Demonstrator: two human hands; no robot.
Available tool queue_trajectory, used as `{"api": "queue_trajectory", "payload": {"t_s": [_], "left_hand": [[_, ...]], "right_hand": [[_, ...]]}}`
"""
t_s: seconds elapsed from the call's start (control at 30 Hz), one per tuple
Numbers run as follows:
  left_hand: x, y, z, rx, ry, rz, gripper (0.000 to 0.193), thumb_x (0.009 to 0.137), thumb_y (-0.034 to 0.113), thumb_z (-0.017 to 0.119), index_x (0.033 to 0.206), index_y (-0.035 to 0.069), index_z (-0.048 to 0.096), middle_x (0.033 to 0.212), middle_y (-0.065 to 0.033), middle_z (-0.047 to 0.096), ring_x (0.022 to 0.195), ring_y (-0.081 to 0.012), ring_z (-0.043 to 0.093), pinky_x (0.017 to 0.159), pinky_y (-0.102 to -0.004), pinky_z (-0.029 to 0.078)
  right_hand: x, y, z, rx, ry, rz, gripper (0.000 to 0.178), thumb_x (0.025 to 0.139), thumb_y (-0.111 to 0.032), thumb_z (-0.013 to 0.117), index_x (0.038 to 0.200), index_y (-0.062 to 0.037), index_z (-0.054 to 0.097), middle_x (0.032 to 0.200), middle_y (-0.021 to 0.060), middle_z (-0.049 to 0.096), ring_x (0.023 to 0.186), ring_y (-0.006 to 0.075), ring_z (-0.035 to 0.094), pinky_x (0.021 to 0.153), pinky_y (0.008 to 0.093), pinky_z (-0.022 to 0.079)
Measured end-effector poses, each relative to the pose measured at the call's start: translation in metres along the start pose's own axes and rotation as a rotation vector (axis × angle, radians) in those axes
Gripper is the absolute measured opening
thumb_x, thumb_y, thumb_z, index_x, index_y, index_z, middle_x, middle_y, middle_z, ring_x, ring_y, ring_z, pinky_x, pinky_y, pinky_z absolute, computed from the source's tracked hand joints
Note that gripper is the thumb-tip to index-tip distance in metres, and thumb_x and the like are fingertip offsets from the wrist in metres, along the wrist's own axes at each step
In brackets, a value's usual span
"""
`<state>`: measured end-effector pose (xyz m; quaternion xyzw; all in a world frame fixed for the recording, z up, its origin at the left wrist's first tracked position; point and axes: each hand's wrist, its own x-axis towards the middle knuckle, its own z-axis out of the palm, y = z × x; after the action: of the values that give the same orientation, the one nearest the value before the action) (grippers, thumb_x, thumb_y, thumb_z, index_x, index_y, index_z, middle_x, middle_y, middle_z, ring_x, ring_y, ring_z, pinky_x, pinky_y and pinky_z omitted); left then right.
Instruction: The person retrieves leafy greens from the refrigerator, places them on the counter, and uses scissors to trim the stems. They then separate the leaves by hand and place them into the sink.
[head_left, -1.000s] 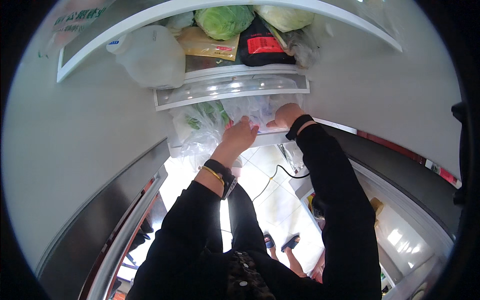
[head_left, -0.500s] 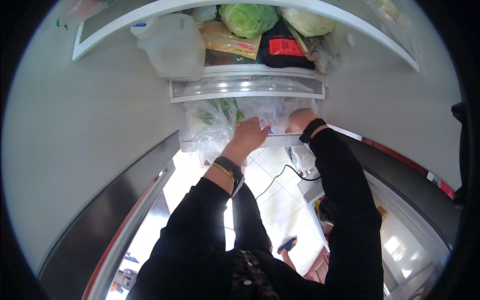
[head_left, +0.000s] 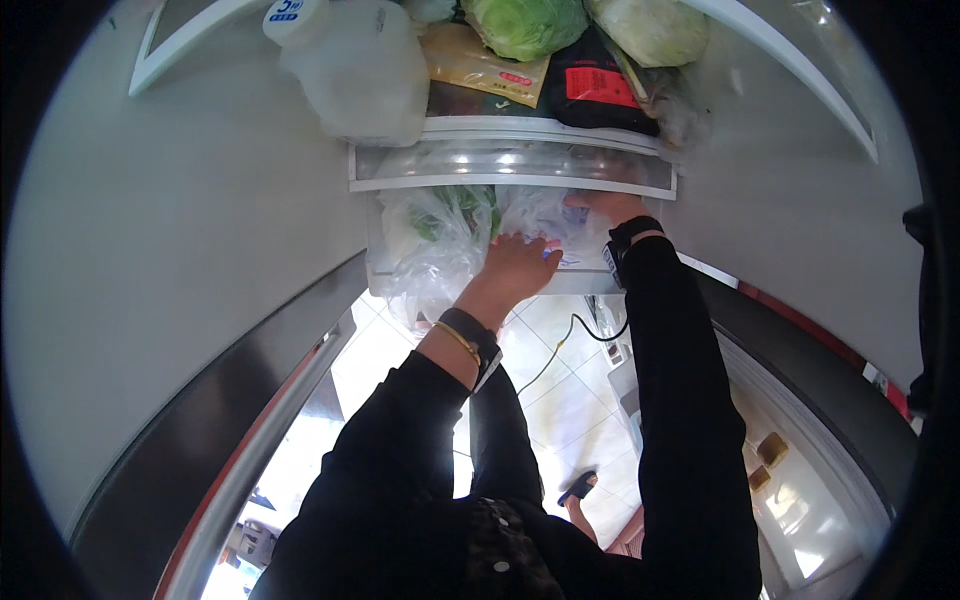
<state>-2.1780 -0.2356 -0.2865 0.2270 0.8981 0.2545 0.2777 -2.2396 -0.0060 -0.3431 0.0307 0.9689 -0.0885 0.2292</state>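
My left hand (head_left: 518, 268) lies over the front of a pulled-out clear drawer (head_left: 388, 278), its fingers apart on the plastic bags. Beside it, a clear bag (head_left: 437, 255) with green leaves and something white in it bulges over the drawer's front edge. My right hand (head_left: 612, 206) reaches into the drawer's right side, next to another crumpled clear bag (head_left: 540, 210). One of its digits stretches to the left and it appears open; the other fingers are partly hidden beneath the white-edged shelf front (head_left: 510, 186). Red and blue print shows on plastic near my left fingertips.
On the shelf above stand a whitish jug (head_left: 360, 80), a green cabbage (head_left: 527, 25), a paler cabbage (head_left: 650, 30), a tan packet (head_left: 485, 68) and a black bag (head_left: 600, 90) with a red label. A dark cable (head_left: 574, 330) hangs below. Fridge doors flank both sides.
My right hand has moved from the drawer's front edge deeper inside, toward the shelf front. My left hand has shifted slightly right in the picture and its fingers lie flatter. The view has tilted down a little.
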Motion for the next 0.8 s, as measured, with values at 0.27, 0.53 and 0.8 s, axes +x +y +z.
{"api": "queue_trajectory", "payload": {"t_s": [0.27, 0.53, 0.8], "left_hand": [[-0.001, 0.005, -0.016, -0.006, -0.121, -0.059, 0.042, 0.097, 0.041, 0.049, 0.116, 0.008, 0.065, 0.101, -0.0197, 0.068, 0.098, -0.0354, 0.065, 0.084, -0.0458, 0.052], [-0.011, 0.011, -0.033, -0.01, 0.191, 0.059, 0.028, 0.087, 0.023, 0.065, 0.109, 0.005, 0.068, 0.105, -0.0175, 0.062, 0.104, -0.0355, 0.059, 0.084, -0.0457, 0.05], [-0.008, 0.02, -0.019, 0.027, 0.275, 0.001, 0.046, 0.094, 0.036, 0.058, 0.129, 0.006, 0.059, 0.148, -0.0291, 0.036, 0.136, -0.0484, 0.035, 0.109, -0.051, 0.035]], "right_hand": [[-0.036, -0.004, -0.026, -0.165, -0.138, 0.006, 0.113, 0.06, -0.044, 0.088, 0.152, -0.0128, 0.031, 0.157, 0.0193, 0.026, 0.144, 0.0383, 0.025, 0.117, 0.0472, 0.026], [-0.074, -0.026, -0.066, -0.218, -0.074, -0.109, 0.096, 0.064, -0.031, 0.087, 0.146, -0.0147, 0.04, 0.15, 0.0199, 0.037, 0.139, 0.0403, 0.034, 0.111, 0.0466, 0.035], [-0.076, -0.026, -0.051, -0.263, -0.476, -0.137, 0.032, 0.085, -0.023, 0.063, 0.114, -0.0111, 0.069, 0.12, 0.0202, 0.064, 0.114, 0.0346, 0.06, 0.094, 0.0462, 0.05]]}}
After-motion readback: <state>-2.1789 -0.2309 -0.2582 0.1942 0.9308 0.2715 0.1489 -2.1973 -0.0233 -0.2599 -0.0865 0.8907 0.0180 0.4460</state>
